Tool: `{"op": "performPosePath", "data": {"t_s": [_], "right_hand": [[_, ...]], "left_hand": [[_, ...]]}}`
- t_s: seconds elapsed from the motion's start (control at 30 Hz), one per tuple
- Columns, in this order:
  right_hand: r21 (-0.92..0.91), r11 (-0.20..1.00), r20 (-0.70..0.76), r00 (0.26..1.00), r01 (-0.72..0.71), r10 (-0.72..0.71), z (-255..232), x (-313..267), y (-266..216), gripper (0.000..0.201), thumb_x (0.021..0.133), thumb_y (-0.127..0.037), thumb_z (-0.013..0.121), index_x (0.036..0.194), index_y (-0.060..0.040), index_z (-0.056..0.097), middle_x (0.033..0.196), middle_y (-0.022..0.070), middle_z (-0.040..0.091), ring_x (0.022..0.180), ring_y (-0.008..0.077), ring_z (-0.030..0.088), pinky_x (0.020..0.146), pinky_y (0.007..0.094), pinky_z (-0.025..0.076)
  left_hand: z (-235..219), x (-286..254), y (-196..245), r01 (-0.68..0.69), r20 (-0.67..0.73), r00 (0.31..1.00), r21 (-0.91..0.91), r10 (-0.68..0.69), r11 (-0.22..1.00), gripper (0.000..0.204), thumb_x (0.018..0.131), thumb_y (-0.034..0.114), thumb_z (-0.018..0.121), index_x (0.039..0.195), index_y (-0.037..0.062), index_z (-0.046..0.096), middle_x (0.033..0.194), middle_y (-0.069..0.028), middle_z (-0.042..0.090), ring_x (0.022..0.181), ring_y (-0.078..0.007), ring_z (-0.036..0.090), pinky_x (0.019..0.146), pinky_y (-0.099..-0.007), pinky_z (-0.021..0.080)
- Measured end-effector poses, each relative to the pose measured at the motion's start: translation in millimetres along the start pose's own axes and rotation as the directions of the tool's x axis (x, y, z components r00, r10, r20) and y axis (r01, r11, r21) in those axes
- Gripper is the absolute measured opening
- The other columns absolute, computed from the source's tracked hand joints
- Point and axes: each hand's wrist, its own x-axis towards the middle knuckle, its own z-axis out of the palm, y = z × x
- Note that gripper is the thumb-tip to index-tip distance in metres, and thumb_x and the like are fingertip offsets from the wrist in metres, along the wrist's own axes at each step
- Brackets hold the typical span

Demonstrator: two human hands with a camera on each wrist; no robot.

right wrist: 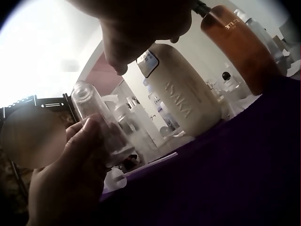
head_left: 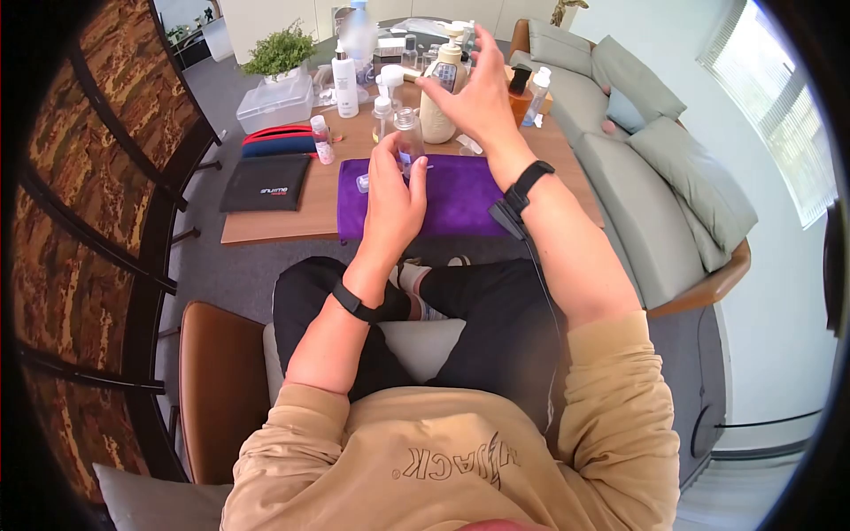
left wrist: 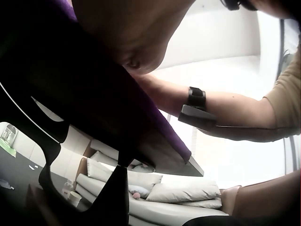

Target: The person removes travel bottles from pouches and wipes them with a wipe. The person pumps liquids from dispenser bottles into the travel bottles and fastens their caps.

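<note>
My left hand (head_left: 394, 203) holds a clear, uncapped bottle (head_left: 407, 133) upright over the purple cloth; in the right wrist view its thumb lies along the bottle (right wrist: 101, 113). Beside it stands a large beige pump bottle (head_left: 437, 122), with embossed letters on its side (right wrist: 188, 94). My right hand (head_left: 482, 97) is raised at this bottle's upper part, thumb and fingers spread; whether it touches is unclear. A clear pump top (right wrist: 116, 180) with a thin tube lies on the cloth. The left wrist view shows only part of the left hand (left wrist: 131, 33).
An amber bottle (head_left: 520, 99) and a clear pump bottle (head_left: 537, 96) stand at the right. Behind and left are a white bottle (head_left: 344, 87), a small pink-labelled bottle (head_left: 321, 142), a plastic box (head_left: 274, 106), a plant (head_left: 280, 51) and a black pouch (head_left: 266, 184).
</note>
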Motion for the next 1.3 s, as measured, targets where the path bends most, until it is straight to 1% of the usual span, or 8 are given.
{"op": "performPosePath", "data": {"t_s": [0.2,0.33,0.4,0.57,0.77,0.9,1.07,1.3], "right_hand": [[0.008,0.997,0.135,0.988,-0.083,0.081,22.5,8.1,-0.4,0.136,0.080,-0.032,0.104,0.183,-0.0155,0.018,0.154,0.0311,0.056,0.148,0.0519,0.055,0.126,0.0555,0.049],[-0.006,0.984,0.194,0.965,-0.178,0.176,23.4,8.5,3.3,0.132,0.080,-0.025,0.101,0.183,-0.0128,0.018,0.158,0.0326,0.055,0.148,0.0520,0.056,0.125,0.0547,0.050],[0.064,0.998,0.062,0.998,0.027,-0.031,19.7,12.7,2.8,0.122,0.084,-0.019,0.092,0.182,-0.0102,0.020,0.165,0.0334,0.052,0.151,0.0503,0.056,0.127,0.0524,0.050],[0.200,0.976,0.075,0.995,-0.085,0.071,-28.1,-3.7,-28.0,0.112,0.086,-0.014,0.082,0.181,-0.0075,0.024,0.169,0.0312,0.051,0.154,0.0457,0.056,0.130,0.0490,0.047],[0.320,0.929,0.372,0.926,-0.184,0.056,-76.4,-38.7,-37.9,0.110,0.081,-0.010,0.081,0.181,-0.0177,0.036,0.156,0.0192,0.065,0.122,0.0319,0.071,0.110,0.0413,0.058],[0.285,0.948,0.445,0.896,-0.141,-0.001,-100.3,-30.1,-50.4,0.103,0.080,-0.007,0.078,0.177,-0.0190,0.045,0.161,0.0117,0.067,0.127,0.0281,0.072,0.113,0.0403,0.056],[0.279,0.958,0.520,0.850,-0.070,-0.089,-96.8,-35.1,-45.4,0.099,0.081,-0.010,0.076,0.175,-0.0198,0.047,0.172,0.0154,0.060,0.156,0.0412,0.060,0.127,0.0445,0.050],[0.273,0.959,0.560,0.824,-0.077,-0.093,-101.2,-34.4,-53.6,0.100,0.079,-0.011,0.079,0.174,-0.0221,0.048,0.168,0.0156,0.063,0.142,0.0409,0.070,0.119,0.0441,0.055]], "left_hand": [[-0.2,0.6,1.1,0.038,0.001,0.999,0.004,-0.038,0.999,0.052,0.114,0.016,0.073,0.156,-0.0072,0.052,0.137,-0.0259,0.070,0.121,-0.0372,0.070,0.103,-0.0460,0.056],[-0.6,1.4,1.4,0.003,0.012,1.000,-0.026,-0.003,1.000,0.050,0.113,0.012,0.072,0.154,-0.0071,0.050,0.133,-0.0264,0.065,0.121,-0.0396,0.066,0.106,-0.0478,0.054],[-0.6,1.5,0.2,-0.011,-0.022,1.000,0.006,0.011,1.000,0.051,0.114,0.017,0.072,0.155,-0.0057,0.051,0.137,-0.0239,0.070,0.120,-0.0375,0.069,0.106,-0.0471,0.054],[-3.3,1.5,-0.3,-0.002,-0.047,0.999,0.011,0.003,1.000,0.051,0.114,0.017,0.072,0.156,-0.0044,0.052,0.137,-0.0229,0.070,0.122,-0.0378,0.068,0.106,-0.0466,0.053],[-9.0,3.9,5.8,-0.045,-0.052,0.998,0.002,0.045,0.999,0.051,0.114,0.013,0.071,0.159,-0.0018,0.053,0.139,-0.0226,0.064,0.126,-0.0394,0.064,0.109,-0.0476,0.053],[-7.7,4.6,5.4,-0.116,-0.104,0.988,0.007,0.116,0.993,0.053,0.114,0.008,0.069,0.164,0.0024,0.052,0.141,-0.0238,0.062,0.128,-0.0413,0.064,0.109,-0.0492,0.053],[-9.6,5.4,8.0,-0.114,-0.085,0.990,-0.016,0.113,0.993,0.055,0.114,0.006,0.069,0.167,0.0053,0.053,0.140,-0.0222,0.063,0.128,-0.0395,0.064,0.109,-0.0482,0.052],[-11.3,4.5,8.4,-0.113,-0.071,0.991,-0.002,0.113,0.994,0.058,0.113,0.006,0.070,0.168,0.0031,0.052,0.142,-0.0218,0.063,0.131,-0.0385,0.063,0.111,-0.0482,0.052]]}}
